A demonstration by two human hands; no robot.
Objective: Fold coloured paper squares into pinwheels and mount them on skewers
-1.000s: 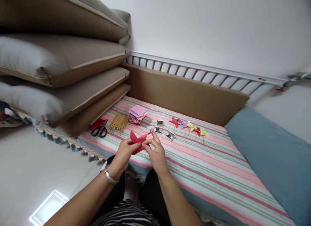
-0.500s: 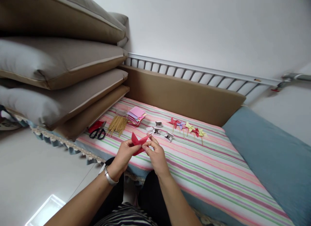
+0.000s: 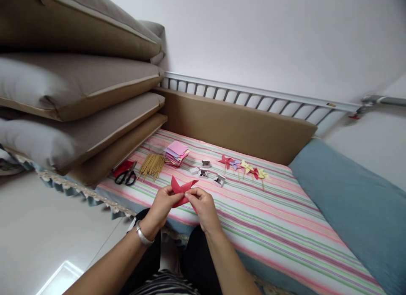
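A red paper pinwheel (image 3: 181, 189), its points folded in, is held between both hands above the front edge of the striped cloth. My left hand (image 3: 163, 204) pinches it from the left with thumb and fingers. From the right, my right hand (image 3: 203, 206) grips the paper near its middle with thumb and forefinger; anything small at the pinch is hidden. Beyond the hands stand small open boxes (image 3: 219, 180) with dark bits inside. Several finished pinwheels (image 3: 244, 166) on sticks, in red, purple and yellow, lie to the right of them.
On the left lie a bundle of thin sticks (image 3: 151, 166), a stack of coloured paper squares (image 3: 176, 153) and black-handled scissors (image 3: 126, 176) over red paper. Large cushions (image 3: 82, 87) are piled at the left. A brown board (image 3: 234, 121) and a radiator (image 3: 253, 96) line the back.
My right fingers have closed in toward the paper's middle, and the right point is now in plainer view. Both hands still hold the red pinwheel. The view has shifted slightly.
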